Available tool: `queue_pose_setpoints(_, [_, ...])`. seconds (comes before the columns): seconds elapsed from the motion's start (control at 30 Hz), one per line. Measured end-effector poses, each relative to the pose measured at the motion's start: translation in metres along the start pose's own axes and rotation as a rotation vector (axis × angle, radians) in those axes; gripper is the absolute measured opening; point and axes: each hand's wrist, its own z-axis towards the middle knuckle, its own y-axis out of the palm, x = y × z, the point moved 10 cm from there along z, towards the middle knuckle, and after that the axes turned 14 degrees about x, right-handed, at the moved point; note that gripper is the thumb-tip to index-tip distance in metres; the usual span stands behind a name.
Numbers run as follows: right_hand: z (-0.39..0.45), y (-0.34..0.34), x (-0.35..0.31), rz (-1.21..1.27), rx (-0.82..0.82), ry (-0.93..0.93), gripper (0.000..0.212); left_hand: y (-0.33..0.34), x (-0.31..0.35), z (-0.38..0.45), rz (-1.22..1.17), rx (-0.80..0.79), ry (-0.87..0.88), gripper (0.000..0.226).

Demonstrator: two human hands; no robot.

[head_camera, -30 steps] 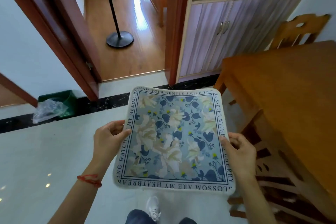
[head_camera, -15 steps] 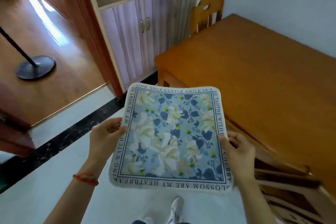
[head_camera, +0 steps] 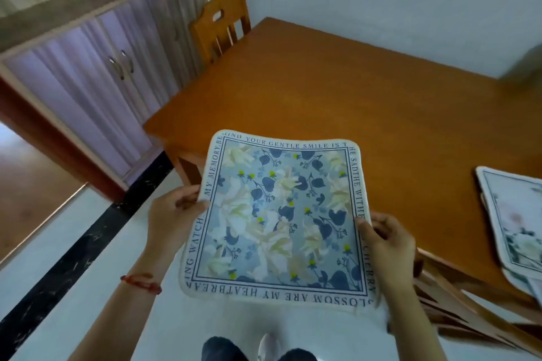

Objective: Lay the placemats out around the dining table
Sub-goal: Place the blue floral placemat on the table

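Note:
I hold a square blue floral placemat (head_camera: pixel 278 214) with a lettered white border flat in front of me, over the floor by the near left corner of the wooden dining table (head_camera: pixel 337 91). My left hand (head_camera: pixel 173 214) pinches its left edge and my right hand (head_camera: pixel 390 240) grips its right edge. A small pile of other placemats (head_camera: pixel 516 223) lies on the table at the right edge of view, partly cut off.
A wooden chair (head_camera: pixel 220 26) stands at the table's far left end against the wall. Another chair (head_camera: pixel 457 302) is tucked under the near side by my right arm. A lilac cabinet (head_camera: pixel 96 73) lines the left wall. A grey object (head_camera: pixel 525 64) sits blurred at far right.
My view has swung right, from the doorway and hall to the dining table. The placemat stays held in both hands and now hangs beside the table corner; the placemat pile has come into view.

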Motion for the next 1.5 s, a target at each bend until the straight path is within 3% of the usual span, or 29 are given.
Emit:
queue_pose_setpoints(0.27, [0.043, -0.024, 0.012, -0.042, 0.137, 0.036, 0.004, 0.085, 0.04, 0.029, 0.014, -0.153, 0.069, 0.027])
queue_pose_setpoints(0.8, [0.118, 0.008, 0.011, -0.083, 0.299, 0.101, 0.007, 0.201, 0.066, 0.122, 0.025, -0.374, 0.068, 0.024])
queue_pose_setpoints(1.5, [0.218, 0.046, 0.077, -0.12, 0.35, 0.208, 0.009, 0.321, 0.013, 0.184, 0.158, -0.358, 0.033, 0.026])
